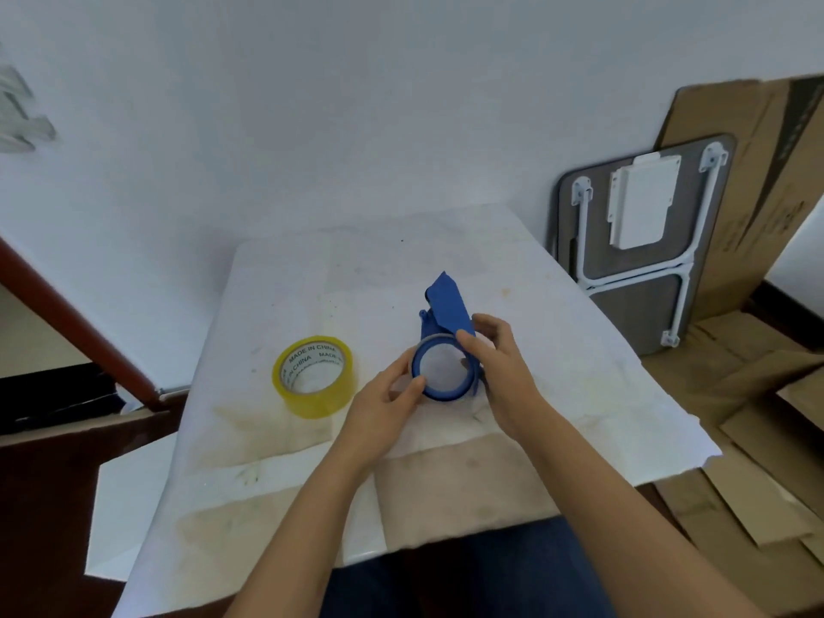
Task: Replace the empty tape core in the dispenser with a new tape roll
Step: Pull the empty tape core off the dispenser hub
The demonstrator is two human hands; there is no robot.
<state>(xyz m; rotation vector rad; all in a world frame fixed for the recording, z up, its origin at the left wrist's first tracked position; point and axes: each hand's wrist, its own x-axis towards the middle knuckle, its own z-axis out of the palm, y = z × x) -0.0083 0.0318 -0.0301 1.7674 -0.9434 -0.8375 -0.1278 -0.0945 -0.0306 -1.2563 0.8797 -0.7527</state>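
A blue tape dispenser lies on the white table near its middle, its flap pointing away from me. Its round hub carries a thin pale ring around the rim, and the table shows through the middle. My right hand grips the dispenser's right side, thumb on the rim. My left hand pinches the hub's left edge with thumb and fingers. A new roll of yellowish clear tape with a white printed core lies flat to the left, untouched.
The table top is stained and its front edge is close to my lap. A folded grey table and flattened cardboard lean against the wall at the right. More cardboard covers the floor on the right.
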